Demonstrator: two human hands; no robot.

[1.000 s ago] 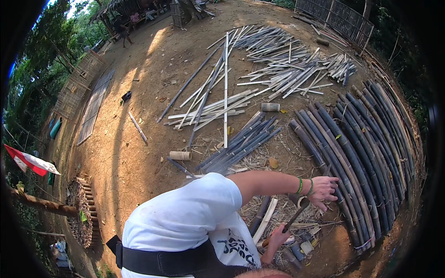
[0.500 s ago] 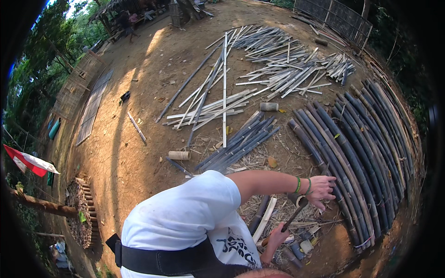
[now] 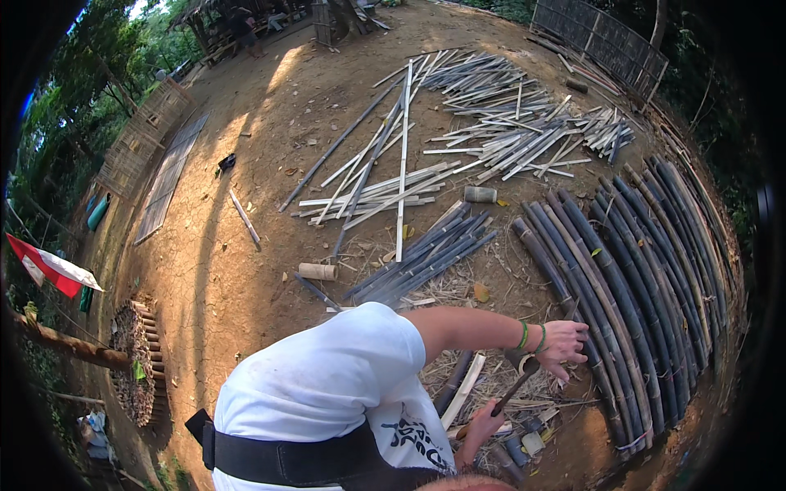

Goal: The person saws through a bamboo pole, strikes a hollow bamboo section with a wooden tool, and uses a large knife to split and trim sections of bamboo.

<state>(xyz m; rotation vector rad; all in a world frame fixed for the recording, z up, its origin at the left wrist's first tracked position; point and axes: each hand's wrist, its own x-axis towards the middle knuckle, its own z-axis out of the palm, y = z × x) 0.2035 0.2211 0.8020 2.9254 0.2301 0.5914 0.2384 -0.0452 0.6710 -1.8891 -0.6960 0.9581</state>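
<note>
My left hand [image 3: 561,344], with green bands at the wrist, reaches right over the near edge of the dark bamboo poles [image 3: 585,286]. Its fingers point right and the thumb hangs apart below; I see nothing held in it. Lower down, my right hand [image 3: 485,422] is closed on a dark-bladed machete [image 3: 514,388]. The blade slants up to the right, its end below my left wrist, beside the pale rim of a bamboo tube [image 3: 530,362]. Pale split bamboo [image 3: 465,391] lies left of the blade, among shavings.
Pale bamboo strips [image 3: 524,135] lie heaped farther off, with dark split lengths [image 3: 426,258] nearer. Short bamboo sections [image 3: 318,272] rest on the dirt. A red-and-white flag [image 3: 53,266] and a round bamboo-edged bed [image 3: 135,364] are at the left. A person [image 3: 244,31] is far back.
My left hand has shifted slightly left and the thumb hangs lower. The machete has dropped a little with my right hand. The whole view has shifted slightly.
</note>
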